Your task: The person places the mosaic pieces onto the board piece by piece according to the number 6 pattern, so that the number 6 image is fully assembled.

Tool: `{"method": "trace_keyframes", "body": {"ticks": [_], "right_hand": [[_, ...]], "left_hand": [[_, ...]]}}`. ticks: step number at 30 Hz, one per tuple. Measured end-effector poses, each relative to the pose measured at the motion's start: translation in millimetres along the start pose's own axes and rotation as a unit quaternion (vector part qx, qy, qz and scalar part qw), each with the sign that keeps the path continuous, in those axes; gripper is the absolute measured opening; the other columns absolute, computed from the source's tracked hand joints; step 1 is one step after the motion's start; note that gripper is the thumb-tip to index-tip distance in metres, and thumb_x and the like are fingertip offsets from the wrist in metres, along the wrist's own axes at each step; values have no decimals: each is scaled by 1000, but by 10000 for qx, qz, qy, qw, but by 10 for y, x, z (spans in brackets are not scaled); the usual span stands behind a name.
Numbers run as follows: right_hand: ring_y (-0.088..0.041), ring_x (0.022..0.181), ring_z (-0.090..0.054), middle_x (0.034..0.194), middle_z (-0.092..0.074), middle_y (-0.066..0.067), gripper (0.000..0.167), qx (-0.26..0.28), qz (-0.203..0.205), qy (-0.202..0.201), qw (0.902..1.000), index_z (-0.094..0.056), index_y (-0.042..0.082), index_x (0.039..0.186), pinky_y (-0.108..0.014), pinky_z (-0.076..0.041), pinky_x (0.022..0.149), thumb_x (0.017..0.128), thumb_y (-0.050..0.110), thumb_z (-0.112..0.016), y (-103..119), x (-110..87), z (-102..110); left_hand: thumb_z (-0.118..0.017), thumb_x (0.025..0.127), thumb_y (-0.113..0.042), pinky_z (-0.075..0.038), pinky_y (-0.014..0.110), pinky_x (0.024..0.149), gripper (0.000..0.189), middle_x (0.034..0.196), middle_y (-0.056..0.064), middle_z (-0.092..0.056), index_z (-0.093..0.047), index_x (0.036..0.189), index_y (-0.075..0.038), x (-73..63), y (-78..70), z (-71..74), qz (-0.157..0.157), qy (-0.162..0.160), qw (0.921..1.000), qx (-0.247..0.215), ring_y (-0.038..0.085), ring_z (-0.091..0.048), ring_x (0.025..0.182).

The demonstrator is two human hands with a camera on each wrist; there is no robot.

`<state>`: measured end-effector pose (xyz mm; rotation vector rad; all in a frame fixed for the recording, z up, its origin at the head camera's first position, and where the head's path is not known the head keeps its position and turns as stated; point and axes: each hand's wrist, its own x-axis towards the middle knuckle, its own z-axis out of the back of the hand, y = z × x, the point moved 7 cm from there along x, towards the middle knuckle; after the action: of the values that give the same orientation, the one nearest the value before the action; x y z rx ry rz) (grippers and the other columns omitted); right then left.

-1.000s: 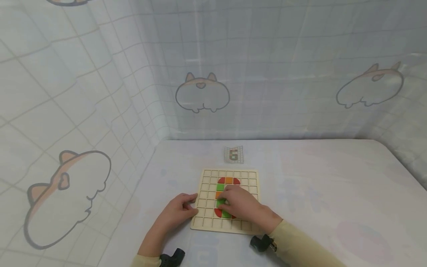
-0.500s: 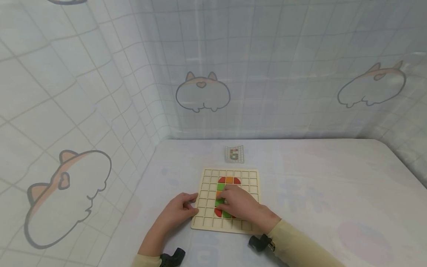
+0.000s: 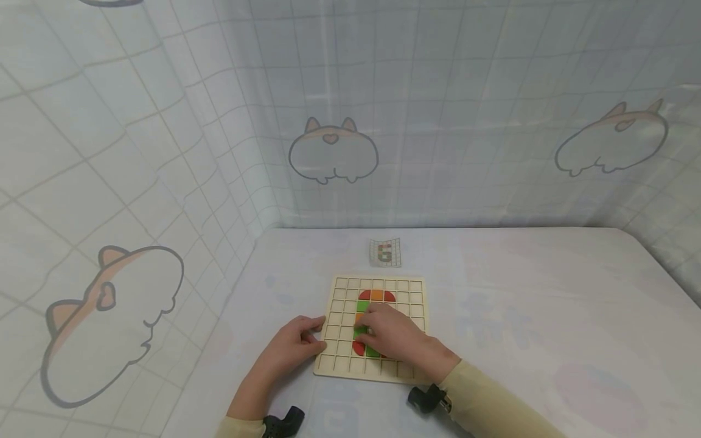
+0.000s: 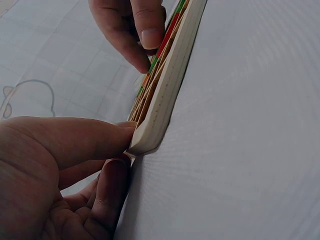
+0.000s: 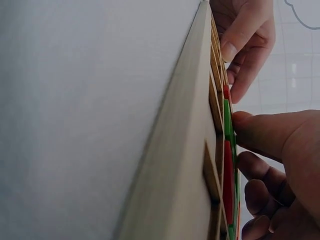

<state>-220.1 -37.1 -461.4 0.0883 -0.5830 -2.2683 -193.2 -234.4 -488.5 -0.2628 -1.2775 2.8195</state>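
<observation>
A pale wooden grid board (image 3: pixel 339 304) lies on the table, its cells partly filled with flat coloured tiles. My left hand (image 3: pixel 296 342) holds the board's left edge, thumb and forefinger at the rim. Over the middle of the board, my right hand (image 3: pixel 391 331) has curled fingers, with thumb and forefinger on either side of a green square tile (image 3: pixel 359 333). Around it sit an orange tile (image 3: pixel 376 295), a red quarter-round tile (image 3: pixel 358 348) and further red and green ones. The right hand hides part of the pattern. In the right wrist view the thumb touches a green tile (image 5: pixel 228 117).
A small card (image 3: pixel 386 252) printed with a gridded figure stands behind the board. Pale cloth with cartoon animal outlines covers the table (image 3: pixel 520 322) and hangs as walls (image 3: pixel 438 121) at the back and sides. Black wrist cameras (image 3: pixel 427 398) sit at both sleeves.
The right hand shifts very slightly to the left over the green tile at first, then stays put. The left hand stays at the board's edge.
</observation>
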Motion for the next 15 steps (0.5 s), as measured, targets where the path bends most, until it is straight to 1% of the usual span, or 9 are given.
{"method": "trace_keyframes", "body": {"ticks": [5, 10, 13, 15], "right_hand": [[-3, 78, -49, 88, -57, 11, 19, -30, -36, -39, 10000, -77, 17, 105, -21, -45, 70, 91, 29, -74, -9, -27, 15], [-3, 77, -48, 87, -56, 13, 19, -15, -46, -33, 10000, -77, 18, 105, -21, -44, 70, 91, 30, -73, -26, -35, 11], [-3, 78, -50, 90, -57, 13, 20, 98, -105, 29, 9999, -77, 18, 108, -21, -45, 71, 92, 30, -72, -68, -60, 32], [-4, 79, -51, 91, -59, 12, 21, 147, -164, 21, 9998, -76, 17, 109, -23, -46, 71, 93, 29, -72, -140, -95, 84]], "left_hand": [[-80, 83, -19, -48, 31, 68, 54, 107, -2, -63, -64, 133, -10, 17, -12, -13, -16, -1, 10000, 47, 12, -59, 80], [-81, 83, -19, -48, 31, 69, 55, 107, -2, -63, -63, 133, -10, 25, -10, -21, -34, -6, 10000, 72, 12, -59, 80], [-81, 82, -19, -48, 32, 69, 55, 107, -2, -63, -63, 133, -9, 22, -2, -27, -3, -12, 10000, 69, 12, -59, 80], [-81, 82, -20, -48, 32, 69, 56, 108, -2, -63, -63, 133, -9, 17, 6, -30, 60, -15, 10000, 62, 12, -59, 80]]}}
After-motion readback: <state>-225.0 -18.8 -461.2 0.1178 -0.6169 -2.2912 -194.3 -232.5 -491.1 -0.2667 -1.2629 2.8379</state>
